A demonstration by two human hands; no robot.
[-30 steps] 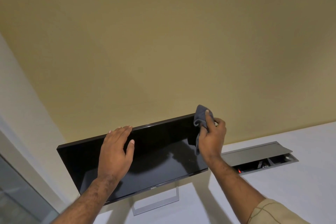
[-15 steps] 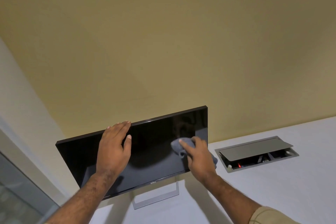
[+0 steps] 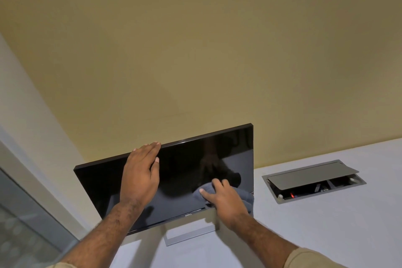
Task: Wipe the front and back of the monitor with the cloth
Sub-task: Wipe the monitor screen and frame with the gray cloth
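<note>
Monitor: the monitor (image 3: 174, 180) stands on its stand (image 3: 189, 233) on the white surface (image 3: 326, 224), close to the tan wall (image 3: 195, 50), its dark screen tilted back and facing the person.

Left hand: the left hand (image 3: 140, 177) lies flat against the upper screen, fingers straight and together, their tips reaching the top edge. It holds nothing; it looks placed there to brace the panel so wiping pressure does not rock or tilt it further.

Right hand: the right hand (image 3: 224, 199) presses the cloth (image 3: 239, 194) onto the lower right part of the screen, near the bottom bezel. The fingers are spread over the fabric, not curled round it, which suits spreading pressure across a wider patch of glass.

Cloth: grey and bunched, it sits between palm and screen, part of it trailing past the right edge of the panel.

Stage: the front is being wiped, by my reading; the back is out of sight, so I cannot tell its condition.

Other: 1 cable box (image 3: 314, 181) is sunk into the surface to the right, well apart from the monitor, its lid propped open.
</note>
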